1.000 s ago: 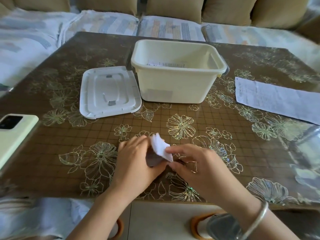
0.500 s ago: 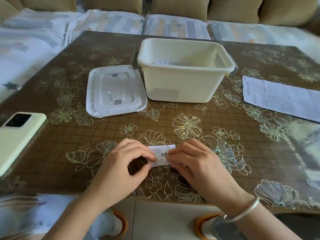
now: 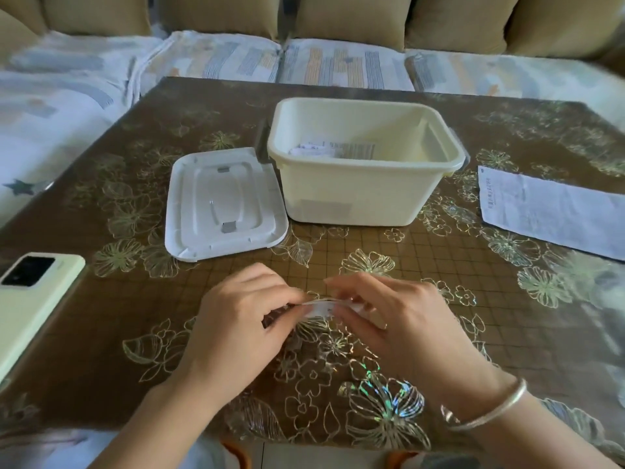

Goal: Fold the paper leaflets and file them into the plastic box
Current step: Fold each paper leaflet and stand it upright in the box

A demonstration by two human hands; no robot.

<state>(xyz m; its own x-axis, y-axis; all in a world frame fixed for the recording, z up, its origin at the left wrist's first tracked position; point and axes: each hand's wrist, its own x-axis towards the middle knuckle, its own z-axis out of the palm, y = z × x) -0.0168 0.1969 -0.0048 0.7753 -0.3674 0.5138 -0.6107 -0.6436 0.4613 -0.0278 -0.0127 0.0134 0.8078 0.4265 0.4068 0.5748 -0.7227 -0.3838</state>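
A small folded white leaflet (image 3: 319, 308) is held just above the table near its front edge. My left hand (image 3: 243, 319) pinches its left end and my right hand (image 3: 399, 319) pinches its right end, so most of the paper is hidden by fingers. Farther back stands the cream plastic box (image 3: 365, 198), open, with folded printed leaflets (image 3: 333, 149) lying inside. An unfolded printed leaflet (image 3: 551, 211) lies flat at the right of the box.
The box's white lid (image 3: 223, 204) lies flat to the left of the box. A pale green phone (image 3: 30, 299) rests at the table's left edge. The brown flower-patterned tablecloth (image 3: 439, 282) covers the table. A sofa with cushions runs behind.
The leaflet has been folded down from a raised loose flap to a narrow strip held edge-on between both hands. The view has shifted a little, box now more central.
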